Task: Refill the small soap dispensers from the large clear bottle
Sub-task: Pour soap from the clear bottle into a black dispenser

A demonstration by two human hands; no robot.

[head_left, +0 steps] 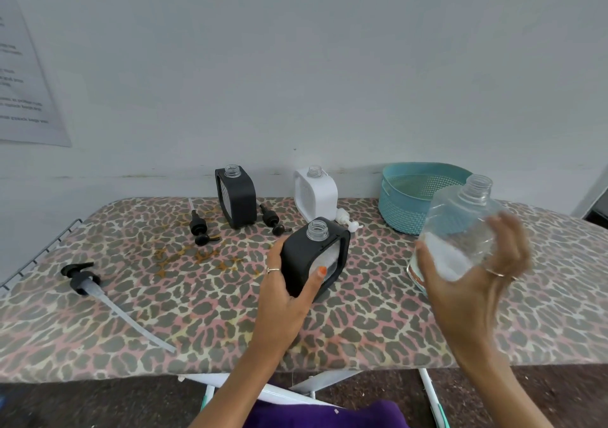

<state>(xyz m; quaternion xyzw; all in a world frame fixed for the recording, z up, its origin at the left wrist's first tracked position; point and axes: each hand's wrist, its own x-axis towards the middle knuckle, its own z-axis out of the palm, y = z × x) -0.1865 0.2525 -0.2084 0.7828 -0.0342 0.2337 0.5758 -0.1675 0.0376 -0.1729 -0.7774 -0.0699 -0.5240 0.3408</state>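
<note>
Left hand (285, 291) gripping black dispenser (314, 256), right hand (473, 283) holding clear bottle (460, 230)

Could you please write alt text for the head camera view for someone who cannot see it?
The left hand grips an uncapped black soap dispenser on a leopard-print board, while the right hand holds the large clear bottle tilted beside it. Two more uncapped dispensers stand behind.
</note>
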